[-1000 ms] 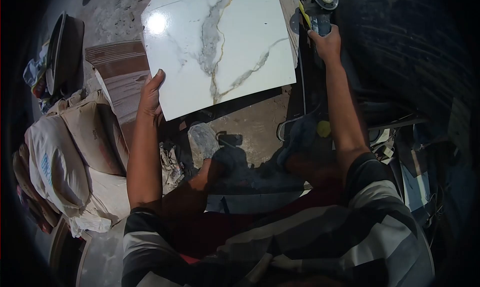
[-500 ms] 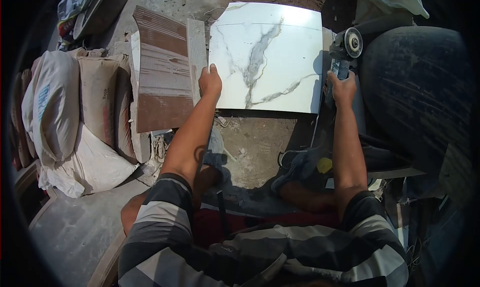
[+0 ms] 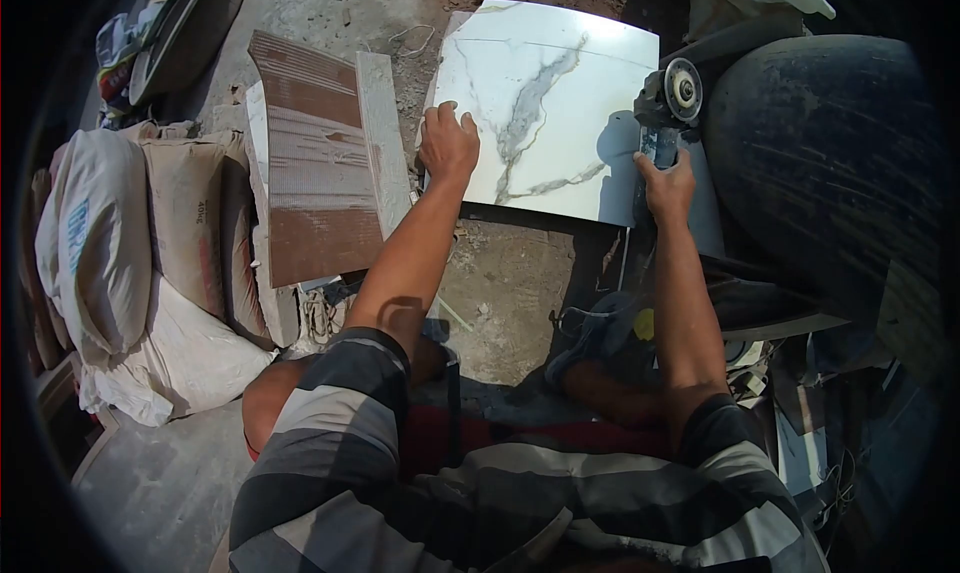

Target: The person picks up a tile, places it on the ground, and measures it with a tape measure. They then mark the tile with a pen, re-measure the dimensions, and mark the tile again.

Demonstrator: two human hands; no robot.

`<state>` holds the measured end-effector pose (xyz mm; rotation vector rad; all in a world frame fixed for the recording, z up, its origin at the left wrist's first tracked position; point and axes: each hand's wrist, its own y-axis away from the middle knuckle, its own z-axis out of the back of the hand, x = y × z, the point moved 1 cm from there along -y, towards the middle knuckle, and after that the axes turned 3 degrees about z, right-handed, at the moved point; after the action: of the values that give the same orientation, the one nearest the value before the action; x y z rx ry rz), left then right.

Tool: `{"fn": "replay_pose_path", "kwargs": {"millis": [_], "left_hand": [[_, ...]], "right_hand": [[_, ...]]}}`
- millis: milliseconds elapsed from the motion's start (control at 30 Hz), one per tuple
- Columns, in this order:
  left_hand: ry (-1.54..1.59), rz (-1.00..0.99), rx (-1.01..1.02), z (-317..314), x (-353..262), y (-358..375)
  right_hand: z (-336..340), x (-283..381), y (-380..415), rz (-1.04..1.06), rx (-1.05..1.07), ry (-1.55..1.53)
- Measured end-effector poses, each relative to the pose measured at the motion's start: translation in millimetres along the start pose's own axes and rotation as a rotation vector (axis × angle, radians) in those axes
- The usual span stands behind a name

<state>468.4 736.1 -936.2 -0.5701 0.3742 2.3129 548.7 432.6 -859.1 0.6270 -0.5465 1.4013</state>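
Observation:
A white marble-look tile [image 3: 555,93] with grey veins lies flat before me, a thin straight line running across it near its far edge. At its left side, my left hand [image 3: 448,148] is over the surface with fingers apart and holds nothing; whether the fingertips press on the tile is hard to tell. My right hand [image 3: 668,188] is wrapped around the body of an angle grinder [image 3: 657,138]. The grinder's round disc faces up beside the tile's right edge, and its shadow falls on the tile.
To the left, a brown ribbed-back tile [image 3: 315,173] leans beside a grey strip [image 3: 382,138]. Further left stand stacked cement bags [image 3: 185,213] and a white sack [image 3: 105,243]. A large dark rounded container [image 3: 820,143] takes up the right side.
My left hand has let go of the tile's left edge and moved right, over its surface. The tile has turned slightly clockwise. The grinder has come closer to the tile's right edge.

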Motion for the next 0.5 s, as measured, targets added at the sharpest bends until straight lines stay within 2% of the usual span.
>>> {"fn": "replay_pose_path", "kwargs": {"millis": [67,133,200,233,300,333,400,500], "left_hand": [[0.102,-0.016,-0.058,-2.7,-5.6,-4.1],[0.277,-0.061,-0.153,-6.7,-1.6,-16.5],[0.384,0.007,-0.203,2.8,0.5,-40.0],[0.422,0.003,-0.196,15.3,-0.3,-51.4],[0.421,0.101,0.016,42.8,-8.6,-76.2],[0.4,0.057,0.059,55.6,-14.1,-87.1],[0.318,-0.093,0.169,82.1,-23.0,-97.9],[0.195,-0.344,0.346,117.2,-42.9,-111.0]], "right_hand": [[1.0,3.9,3.5,0.005,0.008,0.019],[-3.3,3.1,6.3,0.04,0.132,-0.062],[-7.3,8.9,14.3,0.147,0.208,-0.071],[-7.8,11.5,21.5,0.15,0.316,-0.07],[-11.5,18.6,28.1,0.193,0.538,-0.111],[-14.8,16.7,33.2,0.327,0.611,-0.08],[-26.7,9.2,44.9,0.555,0.728,0.009],[-43.8,6.2,78.6,0.748,0.912,0.074]]}}
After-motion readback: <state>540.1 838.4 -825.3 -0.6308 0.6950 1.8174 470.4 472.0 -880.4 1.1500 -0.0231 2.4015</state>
